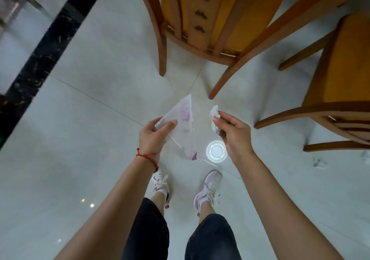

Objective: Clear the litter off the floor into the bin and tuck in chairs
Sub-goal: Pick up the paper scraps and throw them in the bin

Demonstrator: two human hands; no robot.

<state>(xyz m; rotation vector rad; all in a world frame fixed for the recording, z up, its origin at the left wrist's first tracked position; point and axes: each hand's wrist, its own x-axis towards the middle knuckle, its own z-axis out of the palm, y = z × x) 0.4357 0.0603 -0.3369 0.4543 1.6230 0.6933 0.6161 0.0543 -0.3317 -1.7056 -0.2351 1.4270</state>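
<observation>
Two chairs stand ahead: one chair (202, 25) centre, a second chair (338, 83) to its right. Litter scrap (319, 162) lies on the floor (80, 119) near the second chair's legs, right of the person's shoes (208, 187)

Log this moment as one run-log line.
left hand: holds clear plastic bag | right hand: pinches crumpled white tissue | white scrap on floor | bin: not in view

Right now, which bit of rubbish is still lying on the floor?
The small crumpled white scrap by the right-hand chair. The clear plastic wrapper is in the left hand, the white tissue in the right hand.
</observation>
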